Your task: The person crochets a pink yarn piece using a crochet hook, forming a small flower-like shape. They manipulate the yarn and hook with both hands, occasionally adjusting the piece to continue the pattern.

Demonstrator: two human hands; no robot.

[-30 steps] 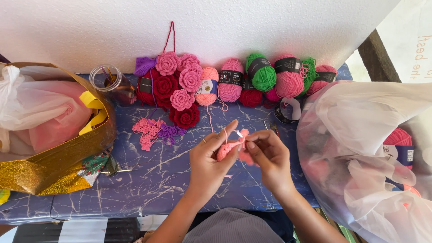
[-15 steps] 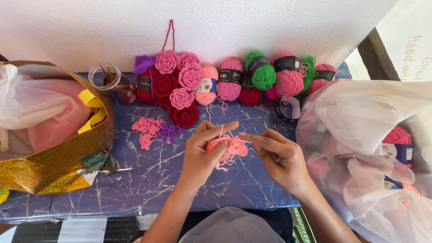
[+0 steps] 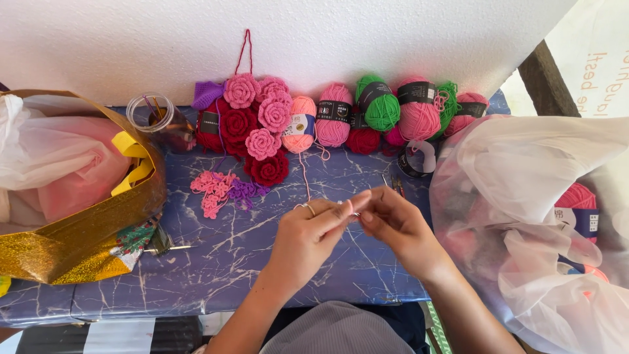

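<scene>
- Left hand [image 3: 308, 233] and right hand [image 3: 393, 226] meet fingertip to fingertip above the blue marbled surface [image 3: 229, 262].
- Pink yarn strand [image 3: 304, 177] is pinched in the left grip, at the thumb and forefinger tips; it runs up to the peach skein [image 3: 301, 131].
- Right grip closes on the same spot; what it clamps, cannot tell.
- Left hand: one ring.
- By the wall: six crocheted roses [image 3: 259, 124], three pink and three red; roughly eight skeins, two of them green [image 3: 379, 105].
- Gold bag [image 3: 85, 242], left: plastic-wrapped pink stuff inside.
- Clear plastic bag [image 3: 537, 196], right: a pink skein [image 3: 576, 200] shows.
- Glass jar [image 3: 157, 118]: thin sticks, maybe hooks.
</scene>
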